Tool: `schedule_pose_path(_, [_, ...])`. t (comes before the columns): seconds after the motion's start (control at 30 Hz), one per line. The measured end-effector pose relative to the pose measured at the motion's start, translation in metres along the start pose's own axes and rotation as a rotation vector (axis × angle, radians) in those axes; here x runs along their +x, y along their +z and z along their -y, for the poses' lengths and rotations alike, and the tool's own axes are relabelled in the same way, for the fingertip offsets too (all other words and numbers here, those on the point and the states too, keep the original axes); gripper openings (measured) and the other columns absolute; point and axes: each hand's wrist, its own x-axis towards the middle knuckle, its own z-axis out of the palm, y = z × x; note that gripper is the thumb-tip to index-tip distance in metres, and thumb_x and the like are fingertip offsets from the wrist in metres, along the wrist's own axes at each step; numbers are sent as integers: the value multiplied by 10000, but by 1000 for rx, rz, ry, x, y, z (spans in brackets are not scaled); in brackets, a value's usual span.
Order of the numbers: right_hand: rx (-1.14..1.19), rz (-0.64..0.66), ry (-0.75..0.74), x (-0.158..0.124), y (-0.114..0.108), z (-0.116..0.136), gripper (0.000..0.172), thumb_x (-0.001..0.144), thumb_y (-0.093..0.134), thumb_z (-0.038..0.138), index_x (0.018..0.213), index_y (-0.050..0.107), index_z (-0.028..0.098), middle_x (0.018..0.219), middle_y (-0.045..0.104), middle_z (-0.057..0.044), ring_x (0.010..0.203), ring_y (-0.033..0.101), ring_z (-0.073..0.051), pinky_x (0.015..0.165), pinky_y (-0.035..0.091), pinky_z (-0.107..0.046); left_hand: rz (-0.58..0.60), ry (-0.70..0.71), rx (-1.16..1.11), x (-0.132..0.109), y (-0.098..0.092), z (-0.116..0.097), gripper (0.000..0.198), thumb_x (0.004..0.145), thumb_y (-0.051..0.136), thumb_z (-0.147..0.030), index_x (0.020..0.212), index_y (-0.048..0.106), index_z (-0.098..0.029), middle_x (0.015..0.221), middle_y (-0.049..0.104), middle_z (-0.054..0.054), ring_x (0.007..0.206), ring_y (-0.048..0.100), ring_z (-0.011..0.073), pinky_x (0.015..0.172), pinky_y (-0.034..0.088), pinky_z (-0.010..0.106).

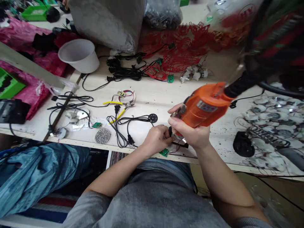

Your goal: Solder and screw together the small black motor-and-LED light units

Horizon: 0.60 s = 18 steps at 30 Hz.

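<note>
My right hand [187,129] wraps around the body of an orange hand-held power tool [204,106], which has a thick black cord end and a metal tip by my fingers. My left hand [155,137] pinches a small black part [170,131] with thin wires at the table's front edge, right beside the tool's tip. Just below it, a small green circuit board [163,152] lies at the edge. What my left fingers hide of the part cannot be seen.
Yellow-handled wire cutters [118,107], a tape roll [125,96], black plugged cords [121,133], a black disc [152,118] and a round pile of metal bits [102,135] lie left of my hands. A heap of white round parts [268,126] lies to the right.
</note>
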Motion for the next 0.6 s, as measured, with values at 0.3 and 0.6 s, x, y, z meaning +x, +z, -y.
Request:
schedule_pose_path(0.3, [180, 21, -299, -26, -19, 24, 198, 864, 733, 420, 986, 642, 293, 585, 563, 56, 432, 541, -145, 412, 463, -305, -193, 318, -14, -16, 2, 7, 201, 840, 746, -250, 681, 645, -181, 633, 520, -35, 571, 472, 87, 554, 386, 205])
schedule_pose_path(0.6, [91, 25, -337, -37, -18, 24, 192, 901, 680, 444, 1026, 608, 316, 603, 557, 50, 449, 525, -162, 436, 451, -335, -207, 421, 106, -20, -1, 2, 235, 923, 652, -301, 720, 689, -189, 636, 525, -10, 614, 496, 113, 599, 414, 227])
